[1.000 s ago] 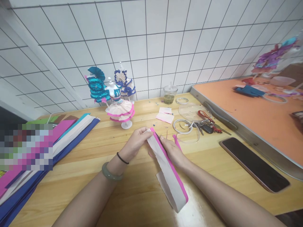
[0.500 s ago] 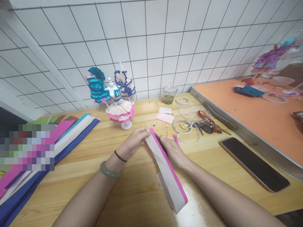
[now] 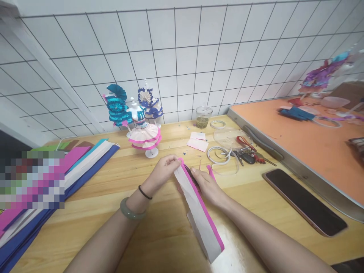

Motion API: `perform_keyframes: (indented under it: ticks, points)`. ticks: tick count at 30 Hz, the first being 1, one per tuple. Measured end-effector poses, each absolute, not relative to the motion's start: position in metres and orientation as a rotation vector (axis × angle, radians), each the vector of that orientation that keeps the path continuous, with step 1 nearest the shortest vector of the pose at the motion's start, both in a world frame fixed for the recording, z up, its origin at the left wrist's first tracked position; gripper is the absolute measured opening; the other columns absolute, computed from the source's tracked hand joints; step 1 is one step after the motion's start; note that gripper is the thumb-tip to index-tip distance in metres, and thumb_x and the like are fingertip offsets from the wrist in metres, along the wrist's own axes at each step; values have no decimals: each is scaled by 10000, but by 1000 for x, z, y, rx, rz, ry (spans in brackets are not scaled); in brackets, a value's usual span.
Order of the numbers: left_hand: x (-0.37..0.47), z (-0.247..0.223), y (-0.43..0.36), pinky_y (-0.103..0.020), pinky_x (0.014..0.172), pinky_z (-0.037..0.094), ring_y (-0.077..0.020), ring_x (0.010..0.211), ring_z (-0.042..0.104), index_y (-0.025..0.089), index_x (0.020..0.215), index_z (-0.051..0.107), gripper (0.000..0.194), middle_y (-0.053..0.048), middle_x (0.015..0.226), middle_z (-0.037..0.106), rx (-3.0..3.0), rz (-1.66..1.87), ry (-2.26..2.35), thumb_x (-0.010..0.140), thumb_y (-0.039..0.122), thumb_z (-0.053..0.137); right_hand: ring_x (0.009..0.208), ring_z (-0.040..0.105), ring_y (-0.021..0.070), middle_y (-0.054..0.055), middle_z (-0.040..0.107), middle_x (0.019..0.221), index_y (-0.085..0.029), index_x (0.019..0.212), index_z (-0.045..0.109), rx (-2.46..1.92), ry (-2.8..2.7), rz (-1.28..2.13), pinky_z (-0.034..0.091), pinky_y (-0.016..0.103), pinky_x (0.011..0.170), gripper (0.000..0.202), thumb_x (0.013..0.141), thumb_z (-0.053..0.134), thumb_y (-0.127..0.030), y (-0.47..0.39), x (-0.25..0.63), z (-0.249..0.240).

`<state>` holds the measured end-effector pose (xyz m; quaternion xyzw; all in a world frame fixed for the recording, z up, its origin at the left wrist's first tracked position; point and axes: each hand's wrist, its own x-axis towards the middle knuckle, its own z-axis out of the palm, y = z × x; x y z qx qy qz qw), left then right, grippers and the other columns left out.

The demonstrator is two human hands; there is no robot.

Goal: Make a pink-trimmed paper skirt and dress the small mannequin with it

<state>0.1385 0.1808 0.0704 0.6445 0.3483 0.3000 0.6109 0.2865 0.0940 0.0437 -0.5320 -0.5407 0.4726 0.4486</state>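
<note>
Head view: at far left, long folded sheets in pink, white and blue lie on the smooth wooden table. Right of them stands a small dress form in a ruffled, pink-edged skirt. The left hand is pinched closed, thumb over fingers, on the far end of a paper strip. From that pinch the strip's long axis slants nearward and right; its near end bends round and doubles back underneath. It looks matte and pale, with a ragged left edge and a straight pink right border. Just right of that border, the right hand, the nearer to the pink edge, curls round a dark tool, possibly scissors; its lower fingers are hidden. Farther right lies a flat, glossy black phone.
</note>
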Motion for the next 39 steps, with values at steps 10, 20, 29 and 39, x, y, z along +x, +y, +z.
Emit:
perform_keyframes:
  ticks: [10, 20, 29, 39]
  points:
    - [136, 72, 185, -240, 650, 400, -119, 627, 519, 143, 696, 599, 254, 3, 647, 583, 1428, 689, 820, 742, 391, 621, 568, 532, 178, 9, 598, 596, -203, 673, 603, -1268, -1267, 1370, 420, 322, 660, 549, 918, 269, -563, 90, 284, 53]
    - [139, 75, 179, -234, 636, 401, -117, 622, 531, 133, 697, 598, 208, -2, 652, 593, 1441, 621, 790, 705, 332, 656, 680, 581, 195, 5, 645, 659, -225, 695, 629, -1313, -1249, 1266, 421, 370, 813, 486, 905, 336, -550, 93, 286, 51]
    - [138, 73, 177, -237, 627, 416, -118, 603, 551, 134, 662, 594, 221, -6, 636, 612, 1456, 557, 792, 694, 337, 676, 714, 582, 205, 21, 651, 692, -201, 745, 616, -1335, -1238, 1252, 437, 343, 730, 497, 901, 325, -572, 94, 287, 46]
    - [139, 72, 176, -226, 607, 386, -100, 598, 513, 140, 675, 555, 212, 13, 634, 557, 1497, 603, 785, 722, 329, 639, 670, 568, 198, 18, 613, 629, -207, 641, 548, -1364, -1277, 1240, 428, 331, 739, 519, 920, 278, -551, 93, 286, 51]
